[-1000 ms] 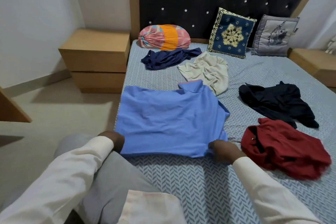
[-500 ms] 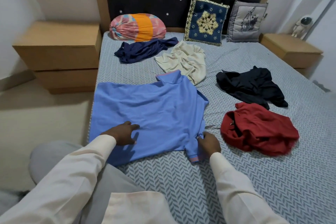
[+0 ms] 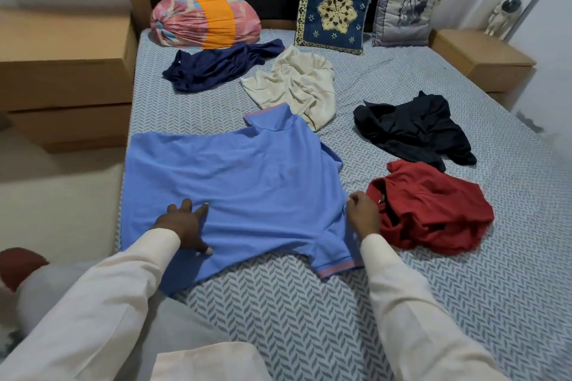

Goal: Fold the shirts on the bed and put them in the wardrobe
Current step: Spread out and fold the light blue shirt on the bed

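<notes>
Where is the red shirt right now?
In the head view, the red shirt lies crumpled on the bed's right side, just in front of the black shirt and right beside the right hand at the blue shirt's edge.

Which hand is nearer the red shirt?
Right. The right hand is at the blue shirt's right edge, beside the red shirt and about touching it. The left hand lies flat on the blue shirt, well to the left.
</notes>
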